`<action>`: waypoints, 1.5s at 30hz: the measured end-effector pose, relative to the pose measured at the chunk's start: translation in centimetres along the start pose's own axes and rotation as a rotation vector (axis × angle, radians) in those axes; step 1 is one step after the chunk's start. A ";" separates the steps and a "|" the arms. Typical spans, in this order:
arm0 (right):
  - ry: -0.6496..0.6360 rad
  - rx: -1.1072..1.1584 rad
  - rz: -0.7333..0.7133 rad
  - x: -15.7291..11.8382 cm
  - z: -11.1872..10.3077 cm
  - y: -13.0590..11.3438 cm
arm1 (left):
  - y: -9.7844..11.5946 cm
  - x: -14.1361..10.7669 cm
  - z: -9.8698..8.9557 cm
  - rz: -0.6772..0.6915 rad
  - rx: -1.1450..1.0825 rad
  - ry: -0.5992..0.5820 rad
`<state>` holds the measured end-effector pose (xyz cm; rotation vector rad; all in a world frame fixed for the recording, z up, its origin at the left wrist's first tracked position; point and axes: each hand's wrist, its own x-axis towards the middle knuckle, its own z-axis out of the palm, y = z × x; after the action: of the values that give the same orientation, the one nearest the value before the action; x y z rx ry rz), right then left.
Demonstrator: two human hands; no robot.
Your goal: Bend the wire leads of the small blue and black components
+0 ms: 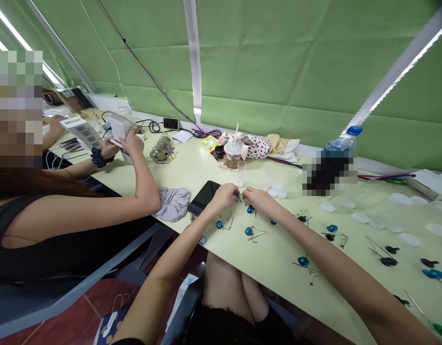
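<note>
My left hand (222, 198) and right hand (258, 200) meet above the worktop (278, 254), both pinching a thin wire (238, 195) with a bit of blue on it. The piece is too small for me to make out its exact shape. My fingers (244, 194) are pressed together around it, and the two hands almost touch.

A phone (202, 199) lies just beside my left hand. Around my hands, blue pieces (250, 209) and bent wires (257, 235) are scattered across the worktop, with more blue pieces and black pieces (389, 261) further right. White pads (409, 239) lie beyond them, near a bottle (345, 139) with a blue cap.

Farther along the back of the worktop stands a cup (233, 154) with a straw. A gray cloth (172, 203) lies to my left, between me and a co-worker, whose hand (132, 143) holds a white box (119, 127) up near a stack of metal parts (161, 149). A green blind (278, 62) hangs behind everything.
</note>
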<state>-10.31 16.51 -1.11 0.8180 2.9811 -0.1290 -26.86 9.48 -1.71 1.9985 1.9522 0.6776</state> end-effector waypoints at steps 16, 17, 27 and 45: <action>0.052 0.139 0.057 0.1 -0.4 -1.1 | -0.6 0.6 0.1 -0.038 -0.234 0.037; 0.057 0.140 0.057 0.2 -0.3 -1.1 | -0.7 0.6 0.0 -0.043 -0.246 0.041; 0.045 0.150 0.063 0.3 0.3 -0.9 | -1.9 0.5 -0.8 -0.106 -0.404 0.074; 0.161 0.243 0.103 0.7 -0.9 -1.0 | -1.3 -0.6 -1.2 -0.093 -0.440 0.007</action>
<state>-11.43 16.05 -0.17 1.0515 3.1051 -0.4497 -28.61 8.79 -1.41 1.6312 1.7015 0.9895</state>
